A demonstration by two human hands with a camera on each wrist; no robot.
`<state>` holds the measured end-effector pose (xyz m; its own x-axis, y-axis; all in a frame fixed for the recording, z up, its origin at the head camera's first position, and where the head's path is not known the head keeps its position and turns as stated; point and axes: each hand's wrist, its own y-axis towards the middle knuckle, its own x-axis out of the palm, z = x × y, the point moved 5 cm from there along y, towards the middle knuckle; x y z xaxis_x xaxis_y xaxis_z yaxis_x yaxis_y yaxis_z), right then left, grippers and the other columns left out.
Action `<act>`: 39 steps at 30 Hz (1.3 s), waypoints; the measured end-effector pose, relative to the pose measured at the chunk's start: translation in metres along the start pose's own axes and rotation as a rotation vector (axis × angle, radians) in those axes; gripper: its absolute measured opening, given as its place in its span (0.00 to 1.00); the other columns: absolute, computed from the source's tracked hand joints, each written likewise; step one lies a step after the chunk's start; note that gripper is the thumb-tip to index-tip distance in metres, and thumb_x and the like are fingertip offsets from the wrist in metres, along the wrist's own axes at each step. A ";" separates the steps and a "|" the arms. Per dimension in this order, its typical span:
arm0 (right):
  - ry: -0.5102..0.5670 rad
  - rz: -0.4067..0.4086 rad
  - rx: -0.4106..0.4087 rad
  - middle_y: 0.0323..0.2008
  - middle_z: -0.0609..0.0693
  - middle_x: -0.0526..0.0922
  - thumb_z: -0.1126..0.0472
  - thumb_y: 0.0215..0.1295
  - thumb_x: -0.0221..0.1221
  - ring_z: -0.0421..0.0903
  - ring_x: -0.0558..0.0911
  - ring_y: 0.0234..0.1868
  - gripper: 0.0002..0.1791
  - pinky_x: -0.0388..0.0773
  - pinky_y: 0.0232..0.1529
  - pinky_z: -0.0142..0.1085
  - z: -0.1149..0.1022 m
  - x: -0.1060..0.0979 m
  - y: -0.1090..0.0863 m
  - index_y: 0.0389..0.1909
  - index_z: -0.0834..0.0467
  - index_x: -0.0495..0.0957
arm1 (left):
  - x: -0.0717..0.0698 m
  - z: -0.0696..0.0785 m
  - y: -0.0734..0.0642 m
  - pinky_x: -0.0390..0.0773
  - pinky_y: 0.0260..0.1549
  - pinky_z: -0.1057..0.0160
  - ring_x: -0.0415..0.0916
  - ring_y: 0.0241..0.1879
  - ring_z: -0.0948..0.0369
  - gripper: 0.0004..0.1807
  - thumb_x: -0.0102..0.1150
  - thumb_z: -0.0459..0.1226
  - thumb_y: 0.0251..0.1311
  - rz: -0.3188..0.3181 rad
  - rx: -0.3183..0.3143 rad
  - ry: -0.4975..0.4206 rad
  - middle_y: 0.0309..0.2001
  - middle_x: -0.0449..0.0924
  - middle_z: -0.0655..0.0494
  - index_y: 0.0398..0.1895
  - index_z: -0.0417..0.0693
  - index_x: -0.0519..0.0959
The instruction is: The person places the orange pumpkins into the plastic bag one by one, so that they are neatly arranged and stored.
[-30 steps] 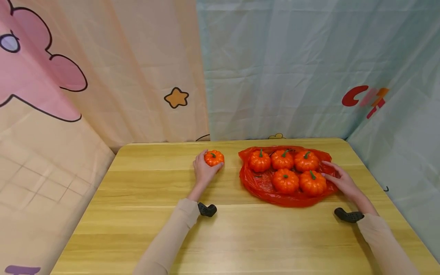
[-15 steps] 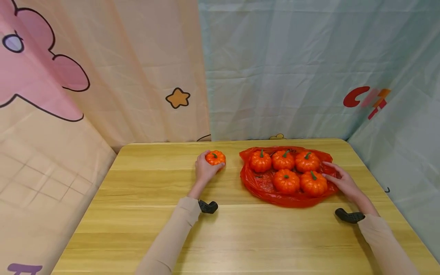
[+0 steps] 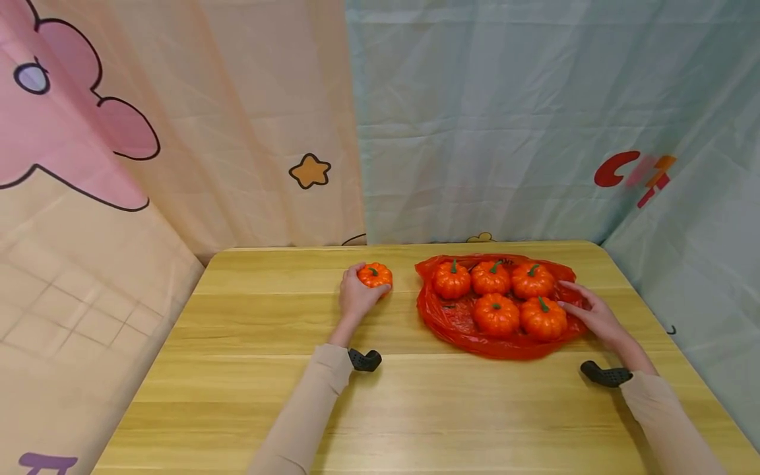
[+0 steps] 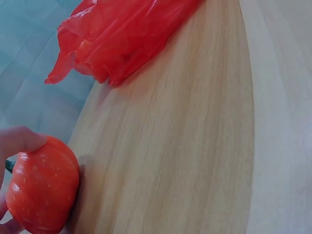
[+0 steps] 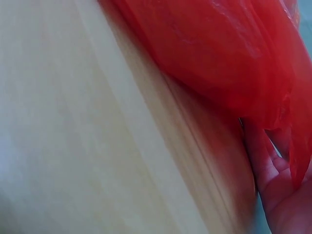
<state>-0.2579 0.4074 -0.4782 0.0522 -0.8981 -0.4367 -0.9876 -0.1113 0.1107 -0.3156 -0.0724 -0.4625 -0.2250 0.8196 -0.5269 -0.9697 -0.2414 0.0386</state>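
Observation:
My left hand (image 3: 357, 295) grips a small orange pumpkin (image 3: 377, 276) from its left side, thumb along the near side. In the left wrist view the same pumpkin (image 4: 45, 185) shows its underside, tilted close by the table, with a finger on top and the green stem to the left. Over at the right, my right hand (image 3: 596, 316) holds the rim of a spread red plastic bag (image 3: 457, 323). Several more pumpkins (image 3: 495, 315) sit in this bag, green stems up. In the right wrist view, red film hangs over the palm of my right hand (image 5: 287, 195) and hides the fingertips.
Both hands work over a light wooden table (image 3: 415, 422). Its far edge meets a printed curtain (image 3: 451, 132), and more curtain stands along the left and right sides. A black wrist mount (image 3: 365, 360) juts from the left cuff, another mount (image 3: 605, 375) from the right.
My left forearm has shifted slightly to the right, the hand still around its pumpkin. The head view has drifted a little. My right hand and the bag stay in place.

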 end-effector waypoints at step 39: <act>-0.005 0.000 0.012 0.56 0.22 0.61 0.58 0.71 0.53 0.17 0.59 0.53 0.28 0.58 0.48 0.10 0.001 0.001 0.000 0.71 0.56 0.60 | 0.006 -0.001 -0.008 0.73 0.54 0.46 0.71 0.56 0.45 0.41 0.76 0.45 0.39 0.117 -0.004 -0.054 0.57 0.73 0.45 0.61 0.49 0.71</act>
<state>-0.2580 0.4071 -0.4798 0.0520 -0.8960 -0.4410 -0.9893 -0.1065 0.0998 -0.3095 -0.0659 -0.4667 -0.3412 0.8125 -0.4726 -0.9362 -0.3386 0.0939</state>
